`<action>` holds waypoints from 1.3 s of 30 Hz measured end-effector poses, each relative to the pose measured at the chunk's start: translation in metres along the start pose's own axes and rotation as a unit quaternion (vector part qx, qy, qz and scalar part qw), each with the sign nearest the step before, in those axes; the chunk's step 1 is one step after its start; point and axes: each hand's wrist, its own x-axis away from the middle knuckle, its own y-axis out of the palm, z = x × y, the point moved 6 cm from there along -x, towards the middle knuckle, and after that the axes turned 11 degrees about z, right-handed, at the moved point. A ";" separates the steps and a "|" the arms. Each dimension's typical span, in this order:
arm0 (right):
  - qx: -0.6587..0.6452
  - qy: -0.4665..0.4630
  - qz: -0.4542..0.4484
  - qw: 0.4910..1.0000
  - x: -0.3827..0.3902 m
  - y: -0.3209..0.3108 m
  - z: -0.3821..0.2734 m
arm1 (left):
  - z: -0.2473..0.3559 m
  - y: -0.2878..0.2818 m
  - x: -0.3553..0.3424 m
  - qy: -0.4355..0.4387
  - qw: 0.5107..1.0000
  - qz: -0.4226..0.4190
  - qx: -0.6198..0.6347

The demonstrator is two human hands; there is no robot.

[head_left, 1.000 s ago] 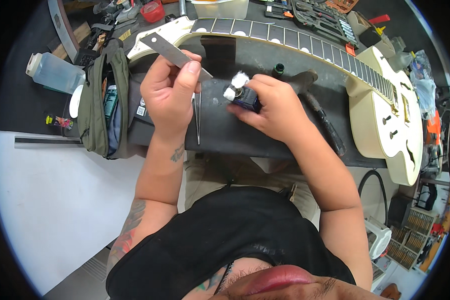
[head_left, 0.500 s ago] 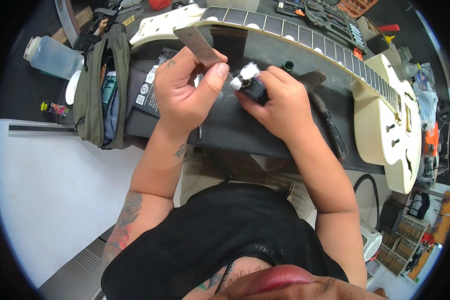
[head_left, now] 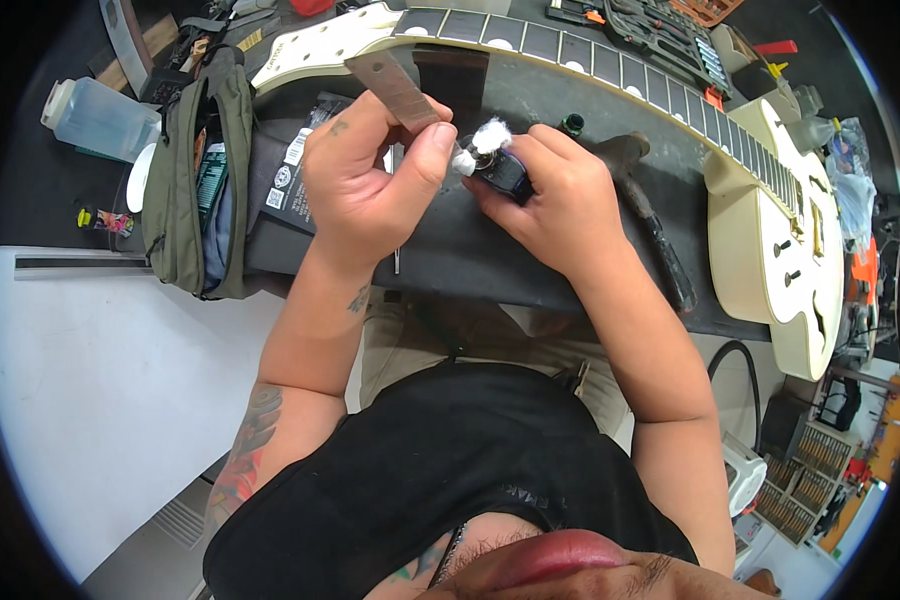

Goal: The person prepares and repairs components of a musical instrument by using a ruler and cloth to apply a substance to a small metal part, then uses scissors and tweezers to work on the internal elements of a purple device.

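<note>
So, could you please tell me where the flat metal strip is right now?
In the head view, the flat metal strip is pinched in the left hand, just left of the dark bottle that the right hand holds.

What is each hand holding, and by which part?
The left hand pinches a flat metal strip toward its lower end; the right hand grips a small dark bottle by its body.

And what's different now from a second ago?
The left hand moved right, bringing the lower end of the metal strip close to the white fluff by the dark bottle; I can't tell if they touch. Nothing was grabbed or let go. The right hand still holds the bottle; the guitar and hammer stayed put.
</note>
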 end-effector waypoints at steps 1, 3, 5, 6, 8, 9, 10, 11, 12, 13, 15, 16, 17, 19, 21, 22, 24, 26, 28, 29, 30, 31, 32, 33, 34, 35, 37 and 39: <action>0.001 0.001 0.000 1.000 0.000 0.000 0.000 | 0.000 0.000 0.000 0.007 0.999 -0.024 -0.021; -0.003 -0.005 0.006 1.000 0.000 -0.001 0.000 | 0.001 0.001 0.000 0.013 0.998 -0.049 -0.043; -0.004 -0.003 0.007 1.000 0.000 0.000 0.000 | 0.003 0.000 0.000 0.003 1.000 -0.017 -0.012; -0.005 -0.002 0.007 1.000 0.000 0.000 0.000 | 0.002 0.002 0.000 0.003 1.000 -0.017 -0.013; -0.005 -0.003 0.008 1.000 0.000 0.000 0.000 | 0.000 0.003 0.001 0.010 1.000 -0.007 -0.016; -0.004 -0.003 0.009 1.000 0.000 0.000 0.000 | -0.001 0.001 0.000 0.010 1.000 -0.007 -0.016; -0.003 -0.003 0.010 1.000 0.000 0.000 0.000 | -0.001 0.000 0.000 0.013 0.999 -0.035 -0.024; -0.004 -0.002 0.011 1.000 0.000 -0.001 0.001 | 0.000 0.000 0.001 0.017 0.997 -0.063 -0.033; -0.006 -0.003 0.012 1.000 0.000 0.000 0.000 | 0.001 0.002 0.001 0.017 0.997 -0.063 -0.033; -0.007 -0.003 0.012 1.000 0.000 0.000 0.000 | 0.002 0.003 0.001 0.010 0.999 -0.039 -0.027; -0.008 -0.005 0.012 1.000 -0.001 -0.001 -0.001 | 0.003 0.003 0.000 0.002 1.000 -0.014 -0.021; -0.008 -0.004 0.012 1.000 0.000 -0.001 0.000 | 0.002 0.004 0.000 0.011 0.999 -0.029 -0.031; -0.008 -0.004 0.011 1.000 0.000 0.000 0.000 | 0.003 0.005 0.000 0.020 0.998 -0.044 -0.041; -0.008 -0.005 0.011 1.000 -0.001 -0.001 0.000 | 0.000 0.001 0.001 0.016 0.998 -0.046 -0.040; -0.009 -0.007 0.014 1.000 -0.001 -0.001 -0.001 | -0.001 0.002 0.001 0.012 0.998 -0.048 -0.039; -0.009 -0.007 0.014 1.000 -0.001 0.000 -0.001 | 0.000 0.004 0.001 0.010 0.999 -0.029 -0.028; 0.002 -0.005 0.007 1.000 0.000 0.001 0.000 | -0.001 0.002 -0.001 0.009 1.000 -0.011 -0.016; -0.003 -0.004 0.010 1.000 0.000 0.000 0.001 | -0.002 0.002 0.000 0.024 0.996 -0.073 -0.043; -0.009 -0.004 0.013 1.000 -0.001 -0.001 0.000 | 0.000 0.001 0.001 0.012 0.998 -0.053 -0.031; -0.009 -0.007 0.015 1.000 -0.001 -0.001 0.000 | 0.000 0.000 0.000 0.000 0.999 -0.033 -0.019; -0.010 -0.009 0.016 1.000 -0.001 -0.001 -0.001 | -0.001 0.001 0.000 -0.001 0.999 -0.032 -0.019; -0.010 -0.009 0.016 1.000 -0.001 -0.001 -0.002 | -0.001 0.003 0.000 0.004 0.999 -0.029 -0.020; -0.010 -0.008 0.014 1.000 -0.001 -0.001 -0.002 | -0.001 0.004 0.000 0.008 0.999 -0.026 -0.021; -0.009 -0.006 0.013 1.000 -0.001 -0.001 -0.002 | -0.002 0.002 -0.001 0.008 0.999 -0.027 -0.021; -0.008 -0.005 0.014 1.000 -0.001 -0.001 -0.001 | -0.003 0.000 0.000 0.012 0.999 -0.046 -0.021; -0.010 -0.007 0.016 1.000 -0.001 -0.001 -0.001 | -0.003 0.000 0.000 0.016 0.998 -0.064 -0.021; -0.013 -0.009 0.017 1.000 -0.001 -0.001 -0.001 | -0.001 0.004 0.000 0.007 0.999 -0.034 -0.007; -0.012 -0.010 0.015 1.000 0.000 0.000 -0.001 | -0.001 0.001 -0.001 -0.001 1.000 -0.003 0.007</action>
